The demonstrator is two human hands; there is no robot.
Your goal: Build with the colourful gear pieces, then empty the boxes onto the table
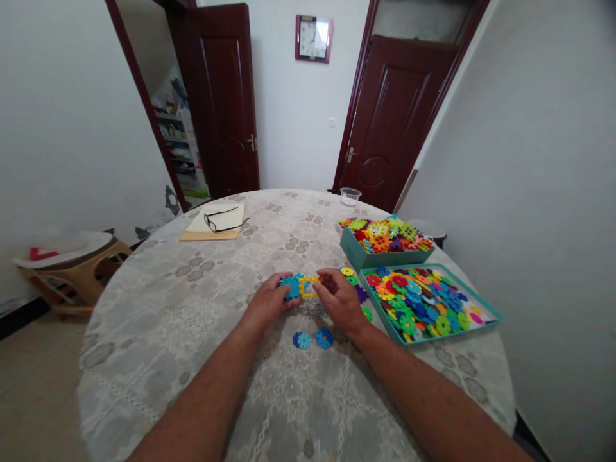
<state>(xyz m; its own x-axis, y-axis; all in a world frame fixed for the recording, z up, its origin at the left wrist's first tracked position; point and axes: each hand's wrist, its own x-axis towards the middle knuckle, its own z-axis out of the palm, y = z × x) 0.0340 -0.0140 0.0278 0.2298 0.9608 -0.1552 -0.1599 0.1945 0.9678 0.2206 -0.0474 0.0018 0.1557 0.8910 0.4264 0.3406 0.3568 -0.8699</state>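
Observation:
My left hand (273, 296) is closed around a block of blue interlocking plastic pieces (291, 287), thumb on the near side. Against the block's right side sits a yellow square frame piece (308, 288). Fingers of my right hand (338, 296) pinch the right edge of that yellow piece. Just below the hands, blue notched discs (324, 338) and a light blue disc (303, 341) lie on the tablecloth. More discs, among them a yellow one (346, 272), lie beside my right hand, which partly hides them.
A green box (385, 258) heaped with colourful square pieces stands at the right. In front of it a shallow tray (447, 334) holds many notched discs. Glasses (224, 223) rest on a pad of paper (197, 224) at the left. A clear plastic bowl (350, 196) is near the far edge.

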